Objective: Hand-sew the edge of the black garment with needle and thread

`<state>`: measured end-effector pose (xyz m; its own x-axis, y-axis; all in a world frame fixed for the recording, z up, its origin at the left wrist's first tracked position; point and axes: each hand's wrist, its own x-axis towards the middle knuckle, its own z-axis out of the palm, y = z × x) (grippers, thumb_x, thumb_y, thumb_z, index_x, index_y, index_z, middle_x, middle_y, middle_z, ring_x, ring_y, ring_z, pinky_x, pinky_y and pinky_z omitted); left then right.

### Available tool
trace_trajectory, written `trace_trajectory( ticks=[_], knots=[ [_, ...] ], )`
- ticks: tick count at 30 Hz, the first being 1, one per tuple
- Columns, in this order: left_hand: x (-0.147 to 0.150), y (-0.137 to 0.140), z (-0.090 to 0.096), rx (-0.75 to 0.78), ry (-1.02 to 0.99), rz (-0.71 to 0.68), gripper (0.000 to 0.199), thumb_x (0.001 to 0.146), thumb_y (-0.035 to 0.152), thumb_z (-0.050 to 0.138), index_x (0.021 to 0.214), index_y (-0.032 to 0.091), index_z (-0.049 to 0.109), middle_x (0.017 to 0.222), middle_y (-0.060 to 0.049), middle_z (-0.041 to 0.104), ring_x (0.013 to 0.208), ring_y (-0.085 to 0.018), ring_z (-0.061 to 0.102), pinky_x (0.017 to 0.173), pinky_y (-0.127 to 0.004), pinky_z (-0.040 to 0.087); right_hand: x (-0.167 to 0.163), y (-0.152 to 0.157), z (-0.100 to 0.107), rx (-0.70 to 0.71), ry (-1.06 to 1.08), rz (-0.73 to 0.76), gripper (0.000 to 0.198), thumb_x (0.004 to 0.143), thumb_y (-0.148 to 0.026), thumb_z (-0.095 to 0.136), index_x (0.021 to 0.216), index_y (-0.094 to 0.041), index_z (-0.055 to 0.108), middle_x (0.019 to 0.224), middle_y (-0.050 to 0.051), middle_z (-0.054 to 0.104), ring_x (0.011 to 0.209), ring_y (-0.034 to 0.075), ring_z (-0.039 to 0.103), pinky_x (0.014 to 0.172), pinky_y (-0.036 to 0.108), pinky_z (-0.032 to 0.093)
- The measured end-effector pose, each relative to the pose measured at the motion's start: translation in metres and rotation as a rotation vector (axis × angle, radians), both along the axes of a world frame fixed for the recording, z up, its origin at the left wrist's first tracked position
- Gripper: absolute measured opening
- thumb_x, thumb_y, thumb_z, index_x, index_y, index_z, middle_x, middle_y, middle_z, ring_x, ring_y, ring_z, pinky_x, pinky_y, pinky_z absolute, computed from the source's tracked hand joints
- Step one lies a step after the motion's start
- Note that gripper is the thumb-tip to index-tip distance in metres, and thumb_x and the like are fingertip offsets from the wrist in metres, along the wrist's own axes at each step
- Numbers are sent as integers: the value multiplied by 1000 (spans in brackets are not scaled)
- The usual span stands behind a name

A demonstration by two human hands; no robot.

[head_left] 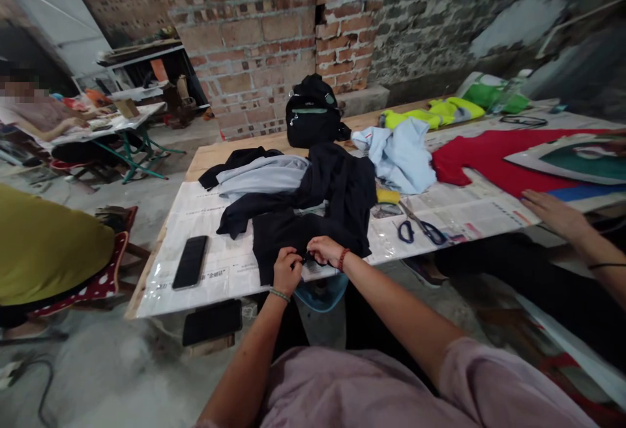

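A black garment [342,186] lies bunched at the front edge of the newspaper-covered table [220,261], with a light grey piece of cloth [267,173] among its folds. My left hand [287,270] pinches the near edge of the black cloth. Close beside it, my right hand [325,250] is closed on the same edge, fingertips together. Anything small between the fingertips is too dark to make out. Scissors [423,222] with dark blue handles lie to the right of the garment, by a yellow object [388,196].
A black phone [190,262] lies left. Behind are a black backpack [313,111], light blue cloth [403,154] and a neon yellow garment [435,113]. At right, another person's hand [552,213] rests by a red garment [489,154] under an iron [577,157]. A blue basin [320,297] sits below.
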<state>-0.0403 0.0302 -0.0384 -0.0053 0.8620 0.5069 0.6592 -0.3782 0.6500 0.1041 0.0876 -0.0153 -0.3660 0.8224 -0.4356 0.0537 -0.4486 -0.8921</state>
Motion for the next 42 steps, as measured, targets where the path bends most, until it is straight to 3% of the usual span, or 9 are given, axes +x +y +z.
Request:
trace_trajectory(
  ticks=[4,6,10,15,23,28,31,35,42],
  knots=[
    [2,0,0,-7,38,5,2,68,17,60,67,16,61,90,-6,55,87,-16,54,78,-30,47,2,0,0,4,17,11,6,66,-15,54,63,-16,48,42,-7,48,26,4,39,25,15,20],
    [2,1,-1,-23,56,3,6,67,22,62,66,16,61,91,-6,56,87,-17,54,78,-32,47,2,0,-1,10,25,21,5,65,-15,54,64,-16,49,43,-7,48,27,5,40,25,15,20],
    [2,4,-4,-41,100,-24,2,68,18,61,67,17,61,93,-6,57,90,-17,53,82,-33,46,2,1,-4,21,32,23,5,65,-16,55,64,-15,50,44,-6,50,27,4,40,25,15,19],
    [1,4,-3,-64,109,-76,10,63,7,57,62,17,60,96,-6,56,92,-17,52,83,-33,45,1,0,-5,30,32,-11,7,66,-17,55,65,-15,49,44,-7,49,25,4,38,24,15,18],
    [-5,1,6,-118,-12,-177,13,60,4,55,58,16,59,100,-6,55,93,-17,53,84,-32,44,0,-3,-3,50,35,-48,7,69,-18,53,66,-16,48,47,-7,51,26,3,40,24,14,21],
    [-10,0,13,-154,-110,-180,19,71,16,54,52,16,57,95,-6,59,91,-16,55,82,-31,45,0,-5,-1,64,47,-52,8,69,-20,54,66,-16,48,48,-7,50,27,3,40,25,14,21],
    [-10,1,12,-161,-217,-80,9,71,15,52,70,15,61,97,-6,57,78,-13,58,67,-25,49,1,-7,-1,76,52,-58,8,69,-20,55,66,-16,48,48,-7,51,28,3,40,25,14,21],
    [-8,6,4,-218,-199,-91,38,63,3,52,98,17,58,99,-5,56,67,-9,57,55,-19,47,0,-7,-2,91,41,-71,9,68,-21,56,65,-16,49,49,-6,53,28,3,40,26,14,21],
    [-5,7,4,-208,-40,-122,17,73,11,53,81,20,65,79,-2,62,76,-12,58,74,-26,47,-5,-12,0,136,-8,-99,6,64,-20,56,63,-16,51,34,-8,44,26,4,37,28,14,19]
  ],
)
